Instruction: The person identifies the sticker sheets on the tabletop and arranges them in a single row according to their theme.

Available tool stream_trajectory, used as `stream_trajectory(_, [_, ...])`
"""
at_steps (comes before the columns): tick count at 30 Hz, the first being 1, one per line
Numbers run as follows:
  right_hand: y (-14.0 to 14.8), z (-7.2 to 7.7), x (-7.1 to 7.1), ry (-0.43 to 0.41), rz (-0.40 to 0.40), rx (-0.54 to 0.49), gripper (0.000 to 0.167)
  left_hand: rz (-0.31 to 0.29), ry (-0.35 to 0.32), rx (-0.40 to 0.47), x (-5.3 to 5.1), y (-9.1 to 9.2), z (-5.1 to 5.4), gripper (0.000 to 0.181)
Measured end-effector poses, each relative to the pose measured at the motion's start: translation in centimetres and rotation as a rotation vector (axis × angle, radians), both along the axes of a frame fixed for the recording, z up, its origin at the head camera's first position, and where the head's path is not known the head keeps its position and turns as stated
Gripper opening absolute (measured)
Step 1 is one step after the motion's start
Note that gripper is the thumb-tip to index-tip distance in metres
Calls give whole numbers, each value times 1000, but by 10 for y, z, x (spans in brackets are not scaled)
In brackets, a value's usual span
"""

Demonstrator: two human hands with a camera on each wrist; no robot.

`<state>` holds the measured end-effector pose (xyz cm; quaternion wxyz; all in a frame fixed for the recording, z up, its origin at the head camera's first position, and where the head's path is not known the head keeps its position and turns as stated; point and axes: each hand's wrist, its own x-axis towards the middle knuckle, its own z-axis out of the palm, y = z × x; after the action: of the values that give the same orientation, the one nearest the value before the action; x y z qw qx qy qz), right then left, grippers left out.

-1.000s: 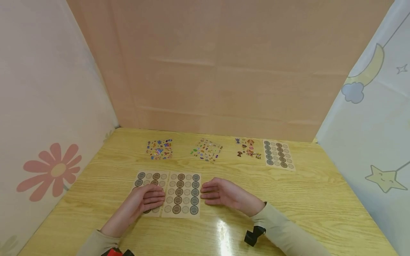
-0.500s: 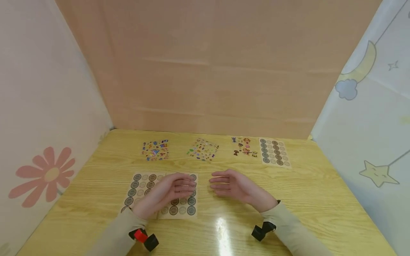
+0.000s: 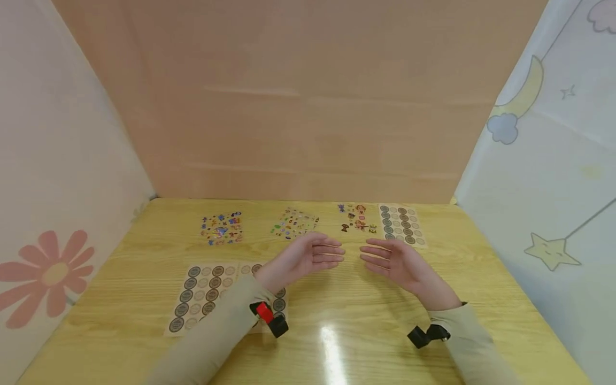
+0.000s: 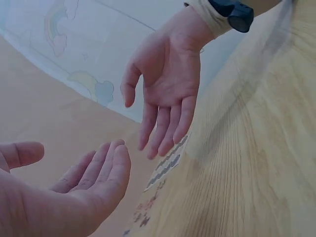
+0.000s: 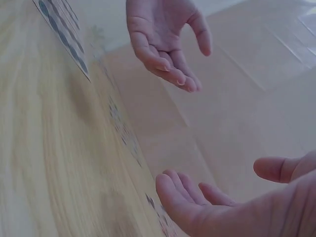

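Both hands hover over the wooden table, palms facing each other with a gap between the fingertips. My left hand (image 3: pixel 305 256) holds nothing; its fingers are relaxed and slightly bent. Below its forearm lie two side-by-side sheets of round stickers (image 3: pixel 194 294), partly hidden by the sleeve. Opposite it, my right hand (image 3: pixel 401 264) is also relaxed and holds nothing. Its fingertips point toward the left hand, just in front of a third sheet of round stickers (image 3: pixel 401 224). In the left wrist view the right hand (image 4: pixel 170 84) shows its palm, fingers loosely extended.
Along the back of the wooden table (image 3: pixel 327 299) lie a clear sheet of colourful stickers (image 3: pixel 221 229), another clear sheet with small stickers (image 3: pixel 294 222), and a group of cartoon character stickers (image 3: pixel 358 218). A peach backdrop (image 3: pixel 298 107) rises behind, with patterned side walls.
My left hand has lifted off the paired sticker sheets and moved right and forward. The right hand has also moved right and forward. The head view has shifted a little to the right.
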<state>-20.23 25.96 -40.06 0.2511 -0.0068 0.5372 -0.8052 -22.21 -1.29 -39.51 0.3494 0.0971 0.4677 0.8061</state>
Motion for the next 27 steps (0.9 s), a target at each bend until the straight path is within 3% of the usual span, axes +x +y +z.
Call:
stream_trajectory(3, [24, 1, -4, 7, -44, -54, 35, -2, -66, 56, -15, 16, -4, 50])
stream_trajectory(6, [48, 3, -8, 4, -77, -130, 34, -5, -128, 98, -27, 34, -9, 52])
stream_trajectory(13, [88, 4, -15, -73, -156, -304, 36, 11, -219, 102, -40, 72, -19, 55])
stream_trajectory(18, [104, 2, -18, -94, -224, -294, 30, 5, -270, 115, -50, 95, -28, 62])
stream_trajectory(22, [114, -1, -24, -120, -294, -242, 22, 45, -301, 161, -59, 111, -30, 71])
stream_trajectory(27, [127, -5, -31, -162, -333, -222, 25, 79, -310, 197, -67, 127, -30, 74])
